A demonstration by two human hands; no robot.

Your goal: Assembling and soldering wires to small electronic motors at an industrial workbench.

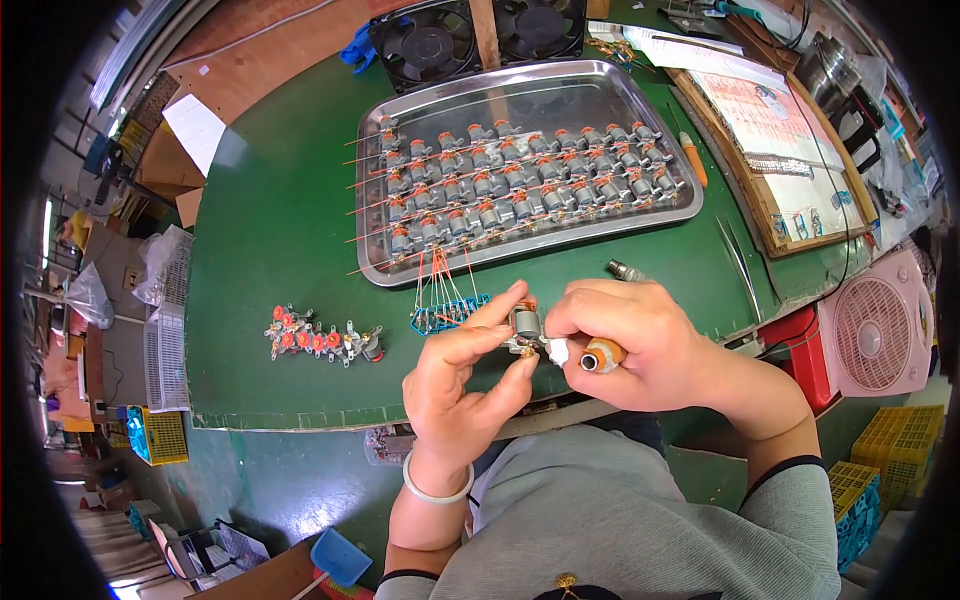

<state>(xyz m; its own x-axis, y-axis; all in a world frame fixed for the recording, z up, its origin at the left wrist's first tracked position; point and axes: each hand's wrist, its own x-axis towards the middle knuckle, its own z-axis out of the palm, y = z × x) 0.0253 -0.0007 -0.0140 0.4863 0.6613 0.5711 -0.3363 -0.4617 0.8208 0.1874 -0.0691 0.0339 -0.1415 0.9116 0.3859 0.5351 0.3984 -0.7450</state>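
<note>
In front of my body, my left hand [468,375] pinches a small grey cylindrical component [524,321] with an orange top and metal tabs below. My right hand [635,335] is closed around an orange-brown handled tool [603,355], whose hollow end shows under the fingers; its working tip is hidden. Something white [557,351] shows at the right fingertips beside the component; I cannot tell what it is. Beyond my hands, a metal tray [560,238] holds rows of similar grey components with long thin wires between them. Blue parts on red and white leads [450,314] lie just left of the hands.
Several loose parts with red caps [318,340] lie on the green table [270,210] at left. Tweezers [738,262], an orange-handled screwdriver [691,158] and a wood-framed board [775,150] with papers are at right. Two black fans [425,48] stand behind the tray.
</note>
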